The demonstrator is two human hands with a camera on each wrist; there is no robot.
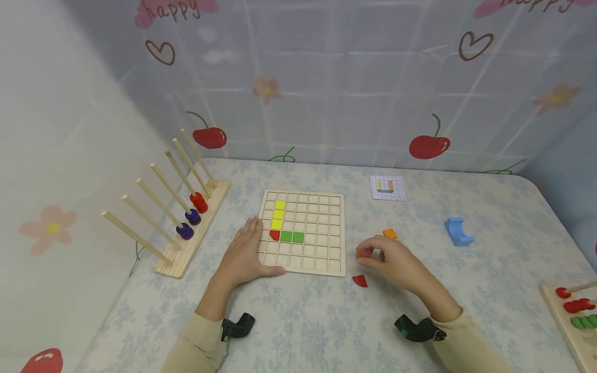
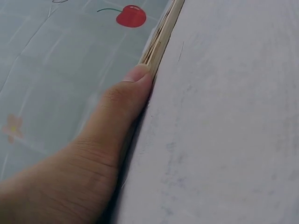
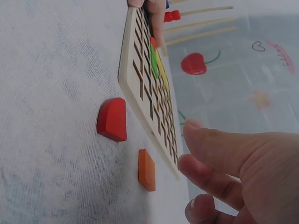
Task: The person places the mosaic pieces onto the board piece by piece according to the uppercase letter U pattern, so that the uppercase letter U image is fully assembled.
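Note:
My left hand (image 1: 243, 255) rests at the left side of a wooden grid board (image 1: 322, 259), fingers along the left edge and thumb along the front edge. On the board, yellow squares (image 1: 278, 214) stand in a column above a red quarter-round piece (image 1: 274, 235), with green squares (image 1: 292, 237) to its right. Just right of the board, my right hand (image 1: 392, 261) hovers over an orange square block (image 3: 146, 170), thumb and forefinger apart from it. A red quarter-round block (image 3: 112, 120) lies beside that block. Another orange square (image 1: 389, 233) lies behind my right hand.
A pattern card (image 1: 388, 188) lies behind the board to the right. Farther right sits a blue arch block (image 1: 458, 231). A wooden peg rack (image 1: 186, 243) with red and purple rings stands at left. A bead toy (image 1: 571, 321) is at the right edge.

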